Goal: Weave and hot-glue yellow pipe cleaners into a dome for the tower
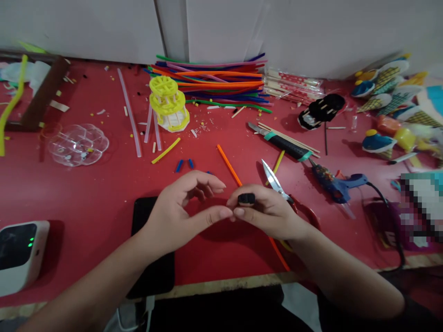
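My right hand pinches a small black fuzzy piece between thumb and forefinger, over the front of the red table. Its underside looks pale. Close by on the left, my left hand is curved with fingers and thumb apart and nothing visible in it; its thumb tip meets or nearly meets my right fingertips. An orange pipe cleaner runs beneath my right hand. Scissors with red handles lie partly hidden behind that hand. Small blue cut pieces rest just beyond my left hand.
A yellow tiered model and a black one stand farther back, near bundled pipe cleaners. A utility knife and glue gun lie right. A phone lies under my left wrist; a clear tray sits left.
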### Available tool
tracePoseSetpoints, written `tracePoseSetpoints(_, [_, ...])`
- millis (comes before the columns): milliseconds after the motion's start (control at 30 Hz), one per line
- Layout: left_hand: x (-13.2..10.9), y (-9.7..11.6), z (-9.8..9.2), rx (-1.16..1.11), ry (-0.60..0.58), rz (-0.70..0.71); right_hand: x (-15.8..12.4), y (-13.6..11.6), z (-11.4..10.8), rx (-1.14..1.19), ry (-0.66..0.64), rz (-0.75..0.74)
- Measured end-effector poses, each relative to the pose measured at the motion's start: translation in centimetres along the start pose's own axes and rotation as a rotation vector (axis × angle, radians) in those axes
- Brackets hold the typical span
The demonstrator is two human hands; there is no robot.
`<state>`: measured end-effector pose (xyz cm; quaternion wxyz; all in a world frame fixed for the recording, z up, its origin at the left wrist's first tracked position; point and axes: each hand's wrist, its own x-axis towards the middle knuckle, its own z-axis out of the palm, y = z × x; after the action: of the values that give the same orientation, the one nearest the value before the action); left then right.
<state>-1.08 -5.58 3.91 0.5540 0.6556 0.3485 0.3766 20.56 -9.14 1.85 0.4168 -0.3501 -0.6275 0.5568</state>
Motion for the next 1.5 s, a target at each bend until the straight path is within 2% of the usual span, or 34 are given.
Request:
tracePoseSetpoints(133, [-0.2,-0.3,0.8,0.011,-0.047,0.035,-0.1,0.2,0.1,-0.262,-0.080,-0.048])
tracePoseSetpoints(333, [-0.7,-0.8,1.4,-0.110,-0.003,-0.042,0.0,1.0,0.4,-0.403,-0.104,-0.159])
tracePoseSetpoints(467, [-0.7,-0.1,1.1,-0.170,0.109,-0.040,0.0,1.0,0.3,-0.486,0.029,-0.238])
tracePoseSetpoints(533, [-0.5,0.1,1.0,-0.186,0.172,-0.069,-0.2,0.9,0.1,-0.523,0.145,-0.215])
tracePoseSetpoints(633, [-0.4,-0.1,1.1,-0.082,0.214,-0.136,-0.4,0.7,0.0,-0.531,0.283,-0.170])
tracePoseSetpoints(733, [-0.3,-0.6,1.2,0.057,0.123,-0.130,-0.4,0.5,0.1,-0.550,0.315,-0.251])
tracePoseSetpoints(833, [-0.3,-0.9,1.2,0.157,0.031,-0.037,-0.1,0.4,0.2,-0.631,0.332,-0.330])
tracePoseSetpoints(967, [-0.2,-1.1,0.9,0.273,0.020,0.061,0.0,0.2,0.1,-0.731,0.354,-0.360])
tracePoseSetpoints(1267, [0.1,-1.1,0.5,0.459,0.045,0.196,0.2,-0.1,0.0,-0.764,0.312,-0.413])
tracePoseSetpoints(1500, [-0.1,-1.0,0.6,0.553,-0.002,0.187,0.1,0.1,0.1,-0.642,0.323,-0.286])
